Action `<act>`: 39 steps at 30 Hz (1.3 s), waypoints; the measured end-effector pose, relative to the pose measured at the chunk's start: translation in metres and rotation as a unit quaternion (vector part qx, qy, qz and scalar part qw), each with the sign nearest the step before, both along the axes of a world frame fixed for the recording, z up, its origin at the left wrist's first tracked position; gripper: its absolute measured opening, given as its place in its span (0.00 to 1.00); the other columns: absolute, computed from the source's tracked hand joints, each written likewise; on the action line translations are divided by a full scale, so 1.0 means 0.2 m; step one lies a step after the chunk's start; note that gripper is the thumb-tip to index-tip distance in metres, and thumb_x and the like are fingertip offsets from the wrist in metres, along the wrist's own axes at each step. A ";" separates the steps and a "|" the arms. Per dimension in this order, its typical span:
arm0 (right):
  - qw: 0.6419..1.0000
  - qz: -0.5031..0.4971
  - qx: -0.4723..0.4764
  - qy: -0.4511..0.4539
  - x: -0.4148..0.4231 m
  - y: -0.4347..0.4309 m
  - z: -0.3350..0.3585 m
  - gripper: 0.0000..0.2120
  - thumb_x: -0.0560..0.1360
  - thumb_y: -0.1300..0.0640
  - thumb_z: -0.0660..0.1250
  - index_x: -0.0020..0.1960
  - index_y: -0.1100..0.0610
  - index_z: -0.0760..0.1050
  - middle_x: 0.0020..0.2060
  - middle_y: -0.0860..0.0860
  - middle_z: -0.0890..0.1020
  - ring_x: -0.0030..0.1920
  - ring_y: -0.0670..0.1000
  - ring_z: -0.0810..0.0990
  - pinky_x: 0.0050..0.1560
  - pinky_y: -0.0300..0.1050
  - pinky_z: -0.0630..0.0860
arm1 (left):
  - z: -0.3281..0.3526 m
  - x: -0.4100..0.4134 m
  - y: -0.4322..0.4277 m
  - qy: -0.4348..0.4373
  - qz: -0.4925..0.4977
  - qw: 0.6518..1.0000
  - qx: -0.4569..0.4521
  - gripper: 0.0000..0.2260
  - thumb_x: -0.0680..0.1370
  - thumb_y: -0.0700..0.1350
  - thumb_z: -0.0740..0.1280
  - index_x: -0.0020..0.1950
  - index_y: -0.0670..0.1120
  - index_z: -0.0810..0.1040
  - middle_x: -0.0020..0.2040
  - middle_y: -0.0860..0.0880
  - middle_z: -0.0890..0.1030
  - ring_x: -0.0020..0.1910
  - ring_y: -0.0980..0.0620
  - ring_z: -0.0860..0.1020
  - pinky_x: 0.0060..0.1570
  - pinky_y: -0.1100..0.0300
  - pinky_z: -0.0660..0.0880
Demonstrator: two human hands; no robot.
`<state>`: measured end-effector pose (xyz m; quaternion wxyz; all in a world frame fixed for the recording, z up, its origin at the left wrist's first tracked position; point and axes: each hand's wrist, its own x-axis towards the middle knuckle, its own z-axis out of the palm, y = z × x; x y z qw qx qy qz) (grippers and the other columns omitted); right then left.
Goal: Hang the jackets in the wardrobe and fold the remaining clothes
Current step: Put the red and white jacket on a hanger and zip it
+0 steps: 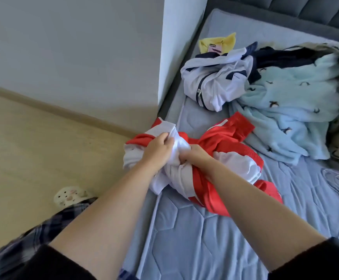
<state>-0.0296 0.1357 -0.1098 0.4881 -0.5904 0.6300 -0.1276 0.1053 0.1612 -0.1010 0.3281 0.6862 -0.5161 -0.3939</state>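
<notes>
Red and white jacket [215, 144]: lies bunched at the left edge of the bed [184, 229], centre of the frame, part of the white cloth hanging over the edge toward the floor [33, 148].
Left hand [158, 147]: its grip pinches a white fold near the top of the bundle, fingers curled round the cloth.
Right hand [194, 156]: its grip is buried in the folds just right of the left hand, fingers curled into the fabric; which part of the garment it holds cannot be told.
Risk, tangle: the jacket is twisted on itself, so a hard pull probably tightens the knot or leaves a sleeve inside out; collar and shoulders are not visible to guide hanging.
Risk, slip: the overhanging part could drag the rest down to the floor if either hold loosens.
White and navy jacket [215, 81]: crumpled higher up the bed, apart from the red one, its zip showing.
Pale blue fleece garment [290, 106]: spread at right, its lower edge close to the red cloth; a broad lift could catch and drag it.
Yellow garment [217, 43]: at the top of the pile, partly under the white jacket.
Dark clothes [286, 55]: upper right, under the fleece; kind unclear.
Slipper [69, 196]: on the floor at lower left beside the person's leg, below where loose cloth would fall.
</notes>
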 end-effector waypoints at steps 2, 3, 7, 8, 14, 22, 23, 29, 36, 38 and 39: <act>0.999 0.001 0.025 -0.041 -0.05 0.06 0.08 0.17 0.65 0.71 0.64 0.25 0.53 0.67 0.23 0.41 0.68 0.25 0.41 0.65 0.28 0.36 0.63 | 0.04 0.00 0.09 0.012 0.029 0.998 -0.048 0.13 0.81 0.47 0.58 0.58 0.45 0.78 0.51 0.48 0.80 0.52 0.49 0.76 0.48 0.61 0.67; 0.996 -0.011 0.041 -0.085 -0.08 0.09 0.12 0.17 0.62 0.70 0.63 0.22 0.52 0.66 0.20 0.41 0.67 0.23 0.41 0.64 0.28 0.37 0.62 | 0.05 0.01 0.12 -0.004 0.035 0.996 -0.086 0.13 0.81 0.46 0.58 0.60 0.44 0.78 0.53 0.46 0.81 0.54 0.48 0.77 0.52 0.61 0.68; 0.966 -0.148 0.060 -0.205 -0.25 0.16 0.21 0.19 0.65 0.73 0.55 0.21 0.56 0.68 0.18 0.47 0.69 0.21 0.46 0.66 0.23 0.35 0.65 | 0.02 0.09 0.21 -0.082 0.057 0.981 -0.167 0.15 0.80 0.41 0.60 0.65 0.42 0.75 0.61 0.42 0.78 0.62 0.41 0.73 0.65 0.49 0.67; 0.968 -0.177 0.045 -0.170 -0.29 0.16 0.22 0.17 0.67 0.74 0.55 0.26 0.58 0.68 0.19 0.48 0.70 0.21 0.46 0.68 0.22 0.33 0.65 | 0.00 0.12 0.22 -0.103 0.072 0.983 -0.133 0.18 0.80 0.42 0.61 0.70 0.42 0.71 0.67 0.42 0.74 0.67 0.41 0.69 0.67 0.50 0.64; 0.979 -0.185 -0.085 0.012 -0.25 0.11 0.16 0.04 0.77 0.59 0.61 0.45 0.59 0.71 0.39 0.54 0.74 0.40 0.50 0.72 0.35 0.38 0.66 | -0.08 0.12 0.29 0.240 0.096 0.932 0.252 0.19 0.80 0.52 0.60 0.70 0.47 0.69 0.64 0.46 0.75 0.63 0.46 0.73 0.52 0.53 0.69; 0.984 -0.141 0.034 -0.103 -0.05 0.18 0.21 0.11 0.72 0.67 0.67 0.54 0.67 0.76 0.46 0.60 0.80 0.47 0.57 0.79 0.51 0.52 0.77 | -0.06 0.14 0.29 0.403 0.056 0.905 0.119 0.20 0.76 0.37 0.68 0.67 0.47 0.71 0.59 0.44 0.81 0.55 0.44 0.80 0.52 0.47 0.78; 0.986 -0.127 0.015 -0.107 -0.06 0.18 0.24 0.08 0.71 0.69 0.65 0.50 0.66 0.76 0.42 0.59 0.79 0.45 0.56 0.78 0.48 0.52 0.77 | -0.05 0.15 0.29 0.396 0.053 0.911 0.104 0.21 0.74 0.34 0.69 0.65 0.47 0.72 0.58 0.44 0.81 0.55 0.43 0.80 0.54 0.46 0.78; 0.908 -0.321 -0.142 -0.231 -0.22 0.11 0.30 0.14 0.66 0.78 0.56 0.33 0.60 0.70 0.25 0.53 0.72 0.27 0.50 0.71 0.27 0.39 0.69 | 0.12 0.20 0.29 0.068 0.199 0.962 -0.176 0.10 0.66 0.31 0.63 0.33 0.46 0.71 0.27 0.53 0.72 0.29 0.53 0.67 0.27 0.60 0.62; 0.923 0.051 0.120 0.363 -0.40 0.19 0.26 0.17 0.77 0.66 0.54 0.36 0.63 0.79 0.29 0.55 0.81 0.34 0.53 0.80 0.32 0.40 0.74 | 0.09 0.26 0.32 -0.184 -0.143 0.972 0.013 0.14 0.71 0.35 0.64 0.27 0.47 0.69 0.32 0.46 0.71 0.36 0.43 0.71 0.36 0.56 0.66; 0.918 0.074 0.143 0.362 -0.40 0.22 0.24 0.18 0.78 0.63 0.53 0.36 0.63 0.77 0.29 0.54 0.80 0.34 0.54 0.78 0.33 0.39 0.71 | 0.07 0.27 0.35 -0.277 -0.256 0.907 0.190 0.11 0.73 0.40 0.66 0.31 0.46 0.71 0.35 0.45 0.74 0.35 0.47 0.72 0.37 0.59 0.69; 0.926 0.045 0.047 0.373 -0.40 0.21 0.24 0.13 0.77 0.62 0.55 0.44 0.63 0.77 0.39 0.56 0.82 0.43 0.57 0.81 0.40 0.42 0.72 | 0.07 0.27 0.36 -0.296 -0.280 0.887 0.218 0.10 0.73 0.40 0.66 0.32 0.45 0.71 0.34 0.47 0.74 0.34 0.49 0.72 0.35 0.60 0.69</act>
